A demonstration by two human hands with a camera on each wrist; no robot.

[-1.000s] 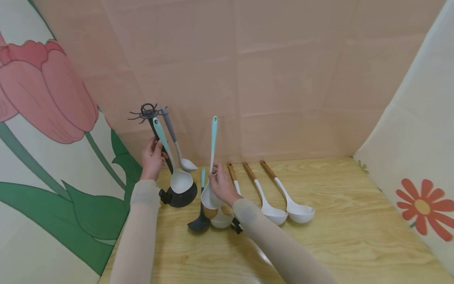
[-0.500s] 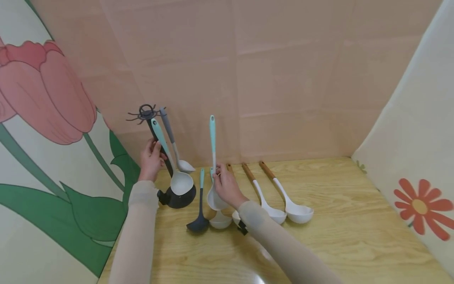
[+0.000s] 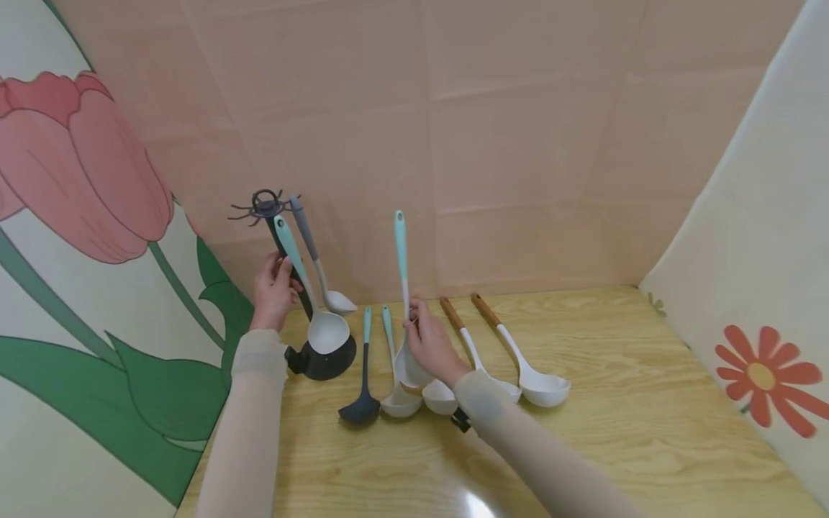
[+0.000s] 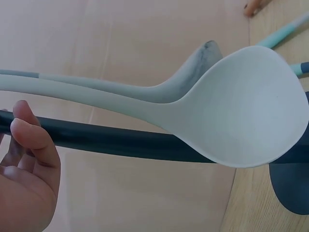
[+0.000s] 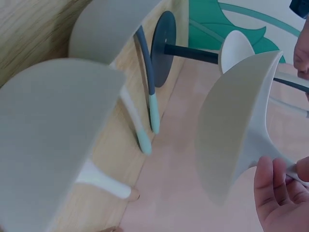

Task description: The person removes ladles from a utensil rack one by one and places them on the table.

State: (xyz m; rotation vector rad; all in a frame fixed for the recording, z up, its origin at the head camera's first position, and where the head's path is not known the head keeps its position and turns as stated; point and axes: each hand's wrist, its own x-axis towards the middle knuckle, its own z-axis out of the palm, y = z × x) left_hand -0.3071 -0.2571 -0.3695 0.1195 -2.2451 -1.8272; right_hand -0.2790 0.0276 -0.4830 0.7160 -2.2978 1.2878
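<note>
While the left hand [image 3: 272,295] is gripping a black stand [image 3: 332,368] by its post [image 4: 120,140], the right hand [image 3: 432,345] is pinching a turquoise-handled ladle [image 3: 402,252] by its neck, bowl down, over a row of ladles [image 3: 439,398] right of the stand. A low swing could be knocking that row; an uneven pull could be tipping the stand, since two hanging ladles [image 3: 328,333] are loading it. Behind the stand, a pink backdrop [image 3: 518,165] is bounding the surface [image 3: 635,432]; more room is lying rightward, beyond the row.
</note>
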